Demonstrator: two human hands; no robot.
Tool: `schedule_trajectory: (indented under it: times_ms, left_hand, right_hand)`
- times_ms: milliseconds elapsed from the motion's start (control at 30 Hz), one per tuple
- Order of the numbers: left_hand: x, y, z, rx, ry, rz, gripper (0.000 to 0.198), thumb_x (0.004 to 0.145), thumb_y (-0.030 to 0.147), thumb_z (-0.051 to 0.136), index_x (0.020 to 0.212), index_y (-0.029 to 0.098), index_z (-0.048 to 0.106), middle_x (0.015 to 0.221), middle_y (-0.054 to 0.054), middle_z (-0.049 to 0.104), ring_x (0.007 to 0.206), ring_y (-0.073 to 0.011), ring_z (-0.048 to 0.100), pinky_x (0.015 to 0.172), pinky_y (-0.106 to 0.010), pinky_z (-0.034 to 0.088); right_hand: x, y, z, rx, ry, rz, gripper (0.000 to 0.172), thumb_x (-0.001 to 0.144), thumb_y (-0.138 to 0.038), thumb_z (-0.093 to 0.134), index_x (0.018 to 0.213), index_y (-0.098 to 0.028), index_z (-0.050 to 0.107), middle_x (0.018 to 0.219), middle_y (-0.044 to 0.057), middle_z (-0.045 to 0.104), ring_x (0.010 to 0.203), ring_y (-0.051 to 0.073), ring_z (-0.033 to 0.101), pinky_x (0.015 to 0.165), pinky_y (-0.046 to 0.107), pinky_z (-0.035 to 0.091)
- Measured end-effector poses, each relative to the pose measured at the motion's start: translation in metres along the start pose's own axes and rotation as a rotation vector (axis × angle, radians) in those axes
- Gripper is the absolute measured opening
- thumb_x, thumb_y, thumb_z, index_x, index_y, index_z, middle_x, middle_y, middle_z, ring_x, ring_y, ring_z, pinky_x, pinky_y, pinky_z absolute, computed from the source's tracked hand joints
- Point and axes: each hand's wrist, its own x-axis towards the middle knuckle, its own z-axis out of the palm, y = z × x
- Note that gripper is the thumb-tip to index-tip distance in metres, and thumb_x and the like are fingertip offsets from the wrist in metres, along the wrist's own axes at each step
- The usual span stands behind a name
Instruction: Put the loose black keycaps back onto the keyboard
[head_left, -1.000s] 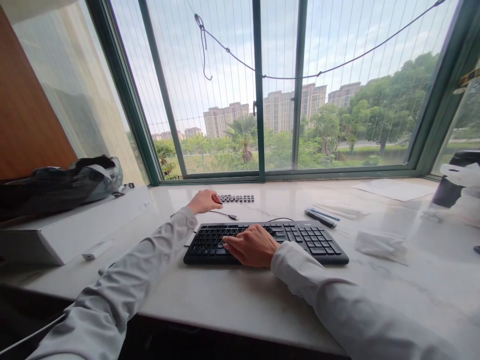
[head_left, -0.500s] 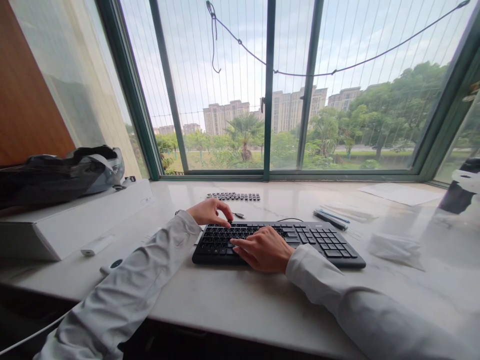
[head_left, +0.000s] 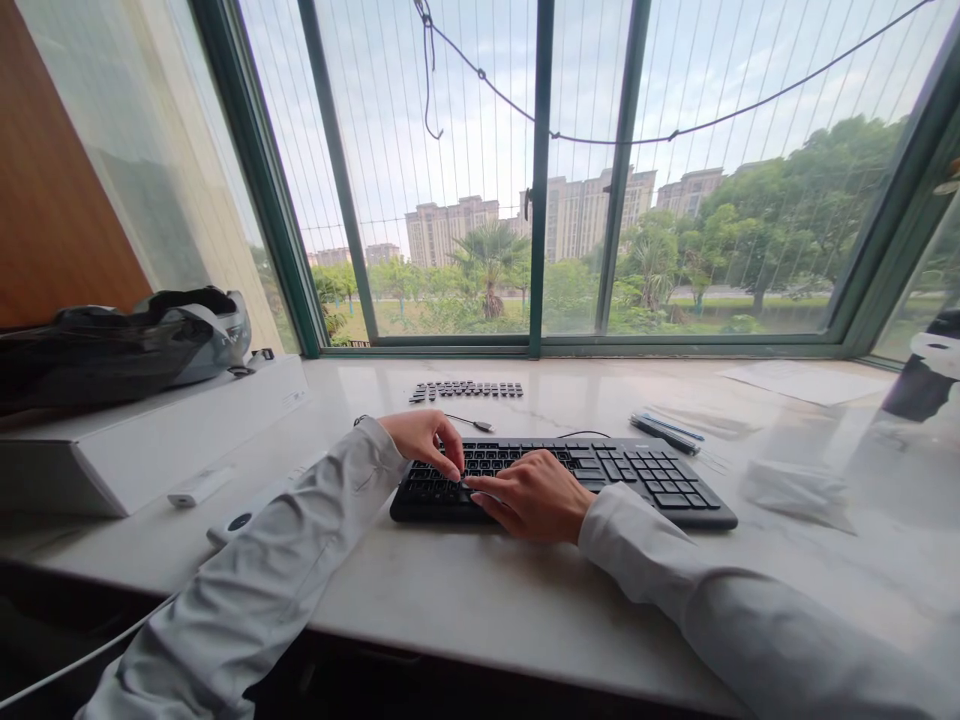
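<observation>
A black keyboard (head_left: 645, 482) lies on the pale marble sill in front of me. My left hand (head_left: 426, 436) hovers over its left end with thumb and fingers pinched together, tips down on the keys. What they pinch is too small and dark to make out against the keys. My right hand (head_left: 534, 496) rests on the keyboard just right of it, fingers stretched toward the left hand, holding nothing. Two short rows of loose black keycaps (head_left: 466, 389) lie behind the keyboard near the window.
At the left stands a white box (head_left: 157, 430) with a black bag (head_left: 112, 350) on top. A small white device (head_left: 196, 487) lies beside it. Pens (head_left: 666, 432), a sheet of paper (head_left: 806, 383) and crumpled clear plastic (head_left: 795, 490) lie at the right.
My left hand has come back from the loose keycap rows to the keyboard's left end, fingers pinched. My right hand has stayed on the keys. The view shifted slightly.
</observation>
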Motion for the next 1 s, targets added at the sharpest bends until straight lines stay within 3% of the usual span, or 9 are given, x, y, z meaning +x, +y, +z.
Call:
schedule_trajectory:
  times_ms: [367, 667, 1000]
  left_hand:
    - [0.002, -0.012, 0.002, -0.041, -0.038, -0.036, 0.033, 0.057, 0.043, 0.080, 0.077, 0.017, 0.074, 0.066, -0.001, 0.069, 0.059, -0.0097, 0.057, 0.055, -0.019, 0.039]
    - [0.001, -0.013, -0.001, -0.119, -0.070, -0.077, 0.028, 0.064, 0.040, 0.076, 0.082, 0.018, 0.076, 0.075, -0.003, 0.073, 0.070, -0.0142, 0.064, 0.069, -0.021, 0.046]
    - [0.003, -0.012, 0.002, -0.107, -0.087, -0.036, 0.028, 0.068, 0.040, 0.074, 0.086, 0.019, 0.076, 0.077, -0.002, 0.073, 0.073, -0.0141, 0.065, 0.071, -0.021, 0.046]
  right_hand:
    - [0.000, 0.000, -0.002, -0.002, -0.013, -0.013, 0.036, 0.096, -0.037, 0.032, 0.115, -0.027, 0.061, 0.071, 0.002, 0.070, 0.055, 0.009, 0.056, 0.055, 0.027, 0.020]
    - [-0.001, 0.001, 0.001, 0.012, -0.017, -0.013, 0.035, 0.096, -0.037, 0.032, 0.111, -0.027, 0.063, 0.070, 0.001, 0.069, 0.055, 0.010, 0.056, 0.054, 0.028, 0.017]
    - [-0.001, 0.000, 0.000, 0.004, -0.038, -0.002, 0.036, 0.096, -0.037, 0.030, 0.114, -0.028, 0.061, 0.070, 0.001, 0.069, 0.056, 0.010, 0.055, 0.055, 0.028, 0.017]
